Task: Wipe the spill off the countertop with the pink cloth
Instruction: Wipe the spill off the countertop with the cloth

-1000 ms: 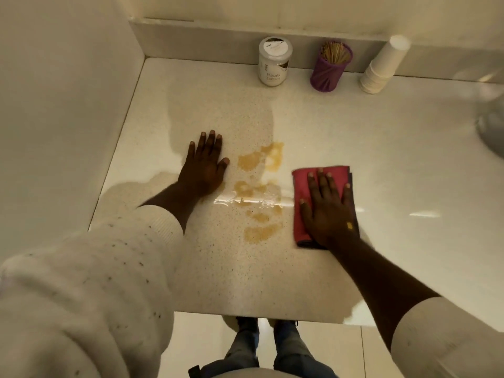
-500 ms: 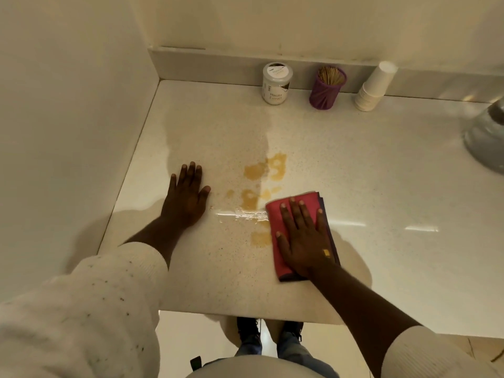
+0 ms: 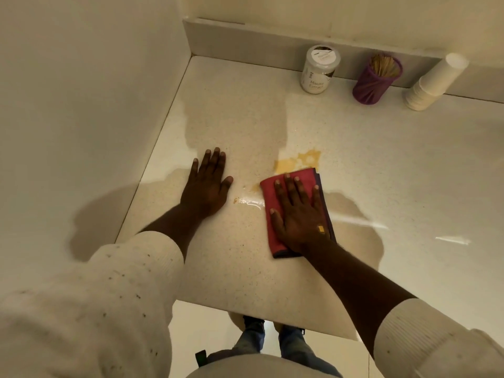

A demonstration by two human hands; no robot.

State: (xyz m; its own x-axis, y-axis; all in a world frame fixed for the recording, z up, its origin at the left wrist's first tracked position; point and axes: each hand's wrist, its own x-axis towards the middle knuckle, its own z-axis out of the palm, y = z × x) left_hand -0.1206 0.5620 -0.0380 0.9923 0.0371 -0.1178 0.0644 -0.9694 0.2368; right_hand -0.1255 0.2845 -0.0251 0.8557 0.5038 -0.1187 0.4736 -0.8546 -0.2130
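A folded pink cloth (image 3: 270, 230) lies flat on the speckled cream countertop (image 3: 245, 271), over part of the brownish-yellow spill (image 3: 297, 162). My right hand (image 3: 297, 214) presses flat on the cloth with fingers spread. Beyond the cloth's far edge a patch of spill still shows, and a thin wet streak (image 3: 249, 202) lies just left of the cloth. My left hand (image 3: 206, 184) rests palm down on the counter to the left of the spill, fingers apart, holding nothing.
At the back against the upstand stand a white jar (image 3: 319, 70), a purple holder of wooden sticks (image 3: 376, 80) and a tilted stack of white paper cups (image 3: 433, 83). A wall borders the counter on the left. The counter's front edge (image 3: 261, 317) is near my body.
My right hand has slid the cloth leftward over the lower spill patches, which no longer show. The left hand stays flat on the counter.
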